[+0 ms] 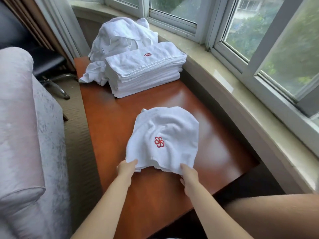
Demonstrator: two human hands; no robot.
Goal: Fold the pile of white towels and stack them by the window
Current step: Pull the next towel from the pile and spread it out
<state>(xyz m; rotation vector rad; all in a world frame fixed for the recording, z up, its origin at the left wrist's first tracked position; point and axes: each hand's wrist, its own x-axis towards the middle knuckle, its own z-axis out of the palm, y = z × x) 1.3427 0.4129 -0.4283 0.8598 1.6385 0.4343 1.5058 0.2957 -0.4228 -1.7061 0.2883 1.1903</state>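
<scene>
Left hand: The left hand [126, 168] is pinching the near left corner of the towel [164, 140].
Right hand: The right hand [189, 176] is gripping the near right corner, so both hands are closed on the same cloth, a little apart.
Towel: It is lying on the brown table [155, 195], close to the person, with its red flower mark facing up. It is looking doubled over, but the layers are hard to see. Its long side is running away from the person toward the far stack.
Messy pile: The unfolded pile [119, 38] is sitting at the far left end of the table.
Folded stack: The folded stack [145, 71] is sitting just right of the pile, beside the window [172, 12].
Progress: Many towels are folded. This one and the pile are still waiting, so I think the job is over half done.
</scene>
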